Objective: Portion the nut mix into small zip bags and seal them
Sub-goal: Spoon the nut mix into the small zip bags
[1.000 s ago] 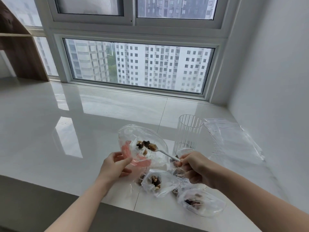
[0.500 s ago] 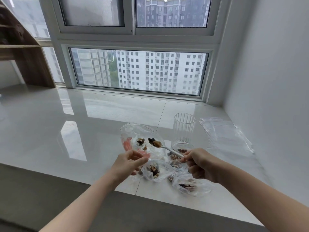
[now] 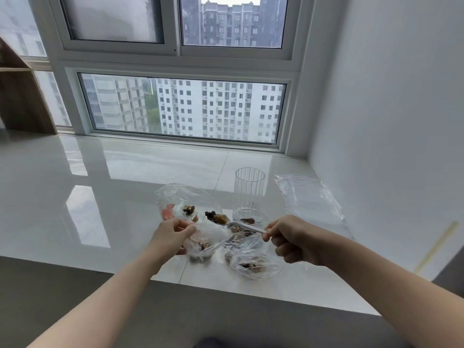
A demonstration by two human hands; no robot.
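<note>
Above the sill [image 3: 125,177], a spoon [image 3: 241,224] loaded with nuts [image 3: 217,218] is gripped by the right hand [image 3: 291,238] beside an open bag [image 3: 185,202], whose rim is pinched by the left hand [image 3: 170,234]. Filled bags [image 3: 251,259] lie below.

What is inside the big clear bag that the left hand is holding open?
Inside the big clear bag a few brown nut pieces show, and a pink patch at its left side. The left hand covers its lower part, so whatever lies there cannot be seen.
</note>
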